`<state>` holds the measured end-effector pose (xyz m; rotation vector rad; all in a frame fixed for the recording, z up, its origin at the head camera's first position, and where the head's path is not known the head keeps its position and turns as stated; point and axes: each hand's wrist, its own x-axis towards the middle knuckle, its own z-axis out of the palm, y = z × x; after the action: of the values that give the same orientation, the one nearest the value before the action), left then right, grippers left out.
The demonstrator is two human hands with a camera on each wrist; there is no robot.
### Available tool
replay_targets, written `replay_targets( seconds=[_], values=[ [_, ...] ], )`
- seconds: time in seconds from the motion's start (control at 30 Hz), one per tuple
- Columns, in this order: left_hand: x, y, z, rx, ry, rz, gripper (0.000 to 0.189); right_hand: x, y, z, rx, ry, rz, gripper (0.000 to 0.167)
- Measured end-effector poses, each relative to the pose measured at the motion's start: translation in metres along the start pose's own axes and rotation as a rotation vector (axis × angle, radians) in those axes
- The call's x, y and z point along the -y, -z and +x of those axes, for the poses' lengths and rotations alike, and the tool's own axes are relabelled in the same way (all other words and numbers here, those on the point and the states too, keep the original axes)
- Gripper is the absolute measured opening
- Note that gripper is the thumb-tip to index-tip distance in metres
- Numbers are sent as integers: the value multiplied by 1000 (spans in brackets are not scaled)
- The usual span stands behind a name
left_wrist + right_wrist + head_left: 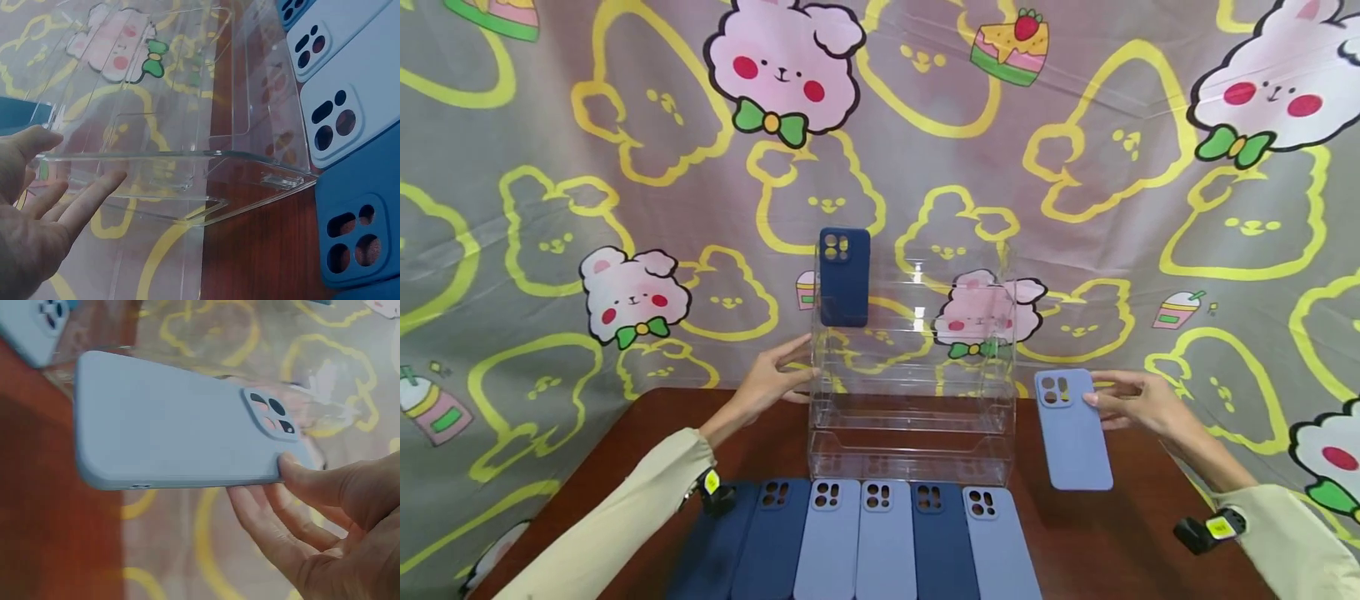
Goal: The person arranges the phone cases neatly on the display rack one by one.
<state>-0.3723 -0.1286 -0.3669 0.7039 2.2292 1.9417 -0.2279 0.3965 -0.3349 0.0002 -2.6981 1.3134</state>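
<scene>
My right hand (1138, 404) pinches a light blue phone case (1075, 442) near its upper right edge, thumb on the back and fingers behind. The case is upright above the table, to the right of a clear tiered display stand (913, 467). In the right wrist view the light blue phone case (162, 425) shows its camera cutouts close to my thumb. At the stand's left side is my left hand (775, 375), its fingers extended at the clear side panel. A dark blue phone case (845, 279) stands in the stand's top tier at the left end.
In front of the stand, several phone cases lie in a row on the brown table (1142, 533), among them a dark blue case (943, 542) and a light blue case (1003, 542). A patterned curtain (925, 158) hangs behind the table.
</scene>
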Motion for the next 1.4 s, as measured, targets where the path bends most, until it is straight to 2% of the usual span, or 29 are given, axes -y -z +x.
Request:
replay_targets(
  seconds=[0.17, 0.37, 0.43, 0.53, 0.63, 0.73, 0.8, 1.13, 1.4],
  values=[
    [1, -6, 4, -4, -20, 17, 71, 31, 20, 10, -81, 59, 13, 63],
    [2, -2, 1, -3, -57, 21, 71, 60, 23, 26, -185, 112, 104, 67],
    [1, 0, 0, -1, -51, 21, 70, 67, 22, 31, -223, 150, 138, 60],
    [-1, 1, 0, 3, -39, 19, 70, 78, 20, 40, -258, 218, 265, 47],
    [-3, 1, 0, -4, -11, 7, 71, 90, 17, 50, -267, 277, 362, 41],
    [-5, 0, 0, -11, 18, -8, 71, 103, 13, 59, -297, 306, 347, 45],
    [-5, -1, 0, -16, 29, -13, 72, 112, 11, 67, -307, 329, 375, 48],
    [-5, -1, -1, -25, 33, -12, 72, 147, 4, 105, -341, 489, 585, 43],
    [-3, 1, -1, -14, 34, 0, 71, 158, -7, 125, -348, 519, 592, 43]
  ],
)
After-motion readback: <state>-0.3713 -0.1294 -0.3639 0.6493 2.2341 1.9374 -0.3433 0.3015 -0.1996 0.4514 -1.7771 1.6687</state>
